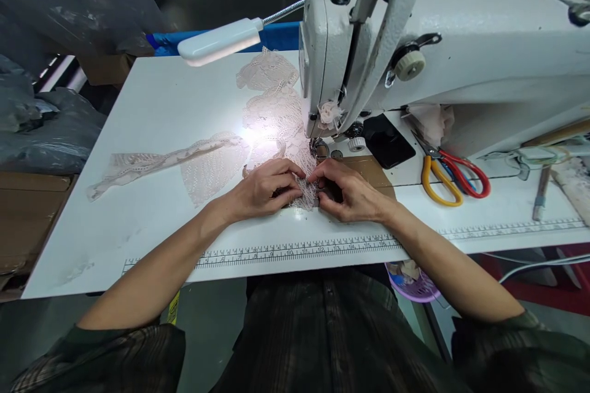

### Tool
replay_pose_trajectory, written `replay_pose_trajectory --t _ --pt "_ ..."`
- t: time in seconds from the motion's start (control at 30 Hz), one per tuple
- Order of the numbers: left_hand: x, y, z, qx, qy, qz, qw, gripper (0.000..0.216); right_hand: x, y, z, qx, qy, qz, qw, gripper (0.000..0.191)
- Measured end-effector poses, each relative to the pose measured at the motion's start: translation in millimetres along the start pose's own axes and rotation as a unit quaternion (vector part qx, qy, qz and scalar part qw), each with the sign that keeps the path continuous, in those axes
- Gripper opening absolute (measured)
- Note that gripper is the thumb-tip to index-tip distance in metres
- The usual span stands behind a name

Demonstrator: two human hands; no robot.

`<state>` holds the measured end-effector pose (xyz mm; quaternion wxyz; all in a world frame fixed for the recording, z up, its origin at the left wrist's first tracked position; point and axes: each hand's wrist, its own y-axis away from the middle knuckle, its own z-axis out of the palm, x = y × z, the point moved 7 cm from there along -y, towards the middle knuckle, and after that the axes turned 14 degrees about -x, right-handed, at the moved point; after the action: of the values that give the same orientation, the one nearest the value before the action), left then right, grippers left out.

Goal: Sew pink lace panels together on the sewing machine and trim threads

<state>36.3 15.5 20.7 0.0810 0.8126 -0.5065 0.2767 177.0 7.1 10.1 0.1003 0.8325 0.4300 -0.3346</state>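
Pale pink lace fabric (271, 112) lies on the white table, running from the back toward the sewing machine's needle area. My left hand (270, 187) is closed on the near end of the lace, fingertips pressed together just left of the presser foot (319, 148). From the right, my right hand (348, 190) pinches the edge of the same lace, its thumb and index finger close to my left fingertips. A narrow lace strip (170, 156) stretches out to the left. The white sewing machine (318, 61) stands over the lace, and its lamp (221, 42) glares on the cloth.
Right of my right hand lie a black phone (388, 140) and scissors (454, 175) with orange and red handles. A printed ruler (276, 254) runs along the table's front edge. Below hangs a purple basket (417, 285). Cardboard boxes (34, 215) and plastic-wrapped bundles (50, 129) stand at left.
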Motion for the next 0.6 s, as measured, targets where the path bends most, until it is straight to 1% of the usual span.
replay_pose_trajectory --t 0.13,0.27,0.43,0.5,0.6 --pt "-1.0 0.0 2.9 -0.024 0.008 0.006 1.000 0.021 1.2 0.1 1.1 -0.007 0.000 0.005 1.000 0.034" --pt "-2.7 0.3 1.1 -0.020 0.018 -0.016 1.000 0.020 0.8 0.6 0.1 0.000 -0.004 0.011 1.000 0.031" --pt "-4.2 1.1 0.7 -0.013 0.041 -0.029 0.999 0.025 -0.3 -0.7 -0.1 0.006 -0.009 0.007 1.000 0.022" --pt "-4.0 1.6 -1.3 0.009 0.039 -0.016 0.999 0.024 -0.4 -2.5 1.4 0.003 -0.002 0.006 1.000 0.023" --pt "0.9 2.2 -5.9 0.053 0.006 0.026 0.998 0.021 -1.1 -4.7 2.6 0.005 0.019 0.003 1.000 0.016"
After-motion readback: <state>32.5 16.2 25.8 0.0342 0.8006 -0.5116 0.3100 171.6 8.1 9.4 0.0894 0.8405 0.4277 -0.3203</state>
